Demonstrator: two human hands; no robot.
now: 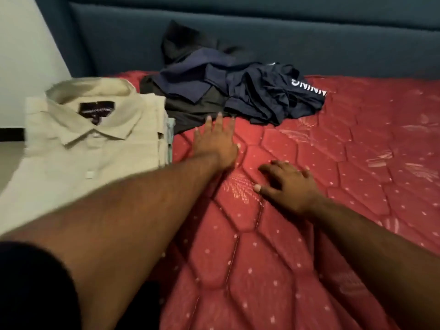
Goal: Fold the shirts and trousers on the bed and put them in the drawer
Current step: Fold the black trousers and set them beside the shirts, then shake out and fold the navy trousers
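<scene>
Head view: one folded cream shirt (95,139), one dark clothes heap (226,91), two open hands.

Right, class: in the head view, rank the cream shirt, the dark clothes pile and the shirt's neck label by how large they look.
1. Cream shirt, though it lies nearer the camera, so unsure against the pile.
2. Dark clothes pile.
3. Neck label, clearly smallest.

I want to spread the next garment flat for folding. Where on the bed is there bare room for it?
The widest bare stretch of red mattress lies right of the right hand, below the dark clothes pile. More bare cover runs toward the camera between the forearms. It is crowded on the left: the folded cream shirt sits there, with the left hand at the pile's near edge.
</scene>
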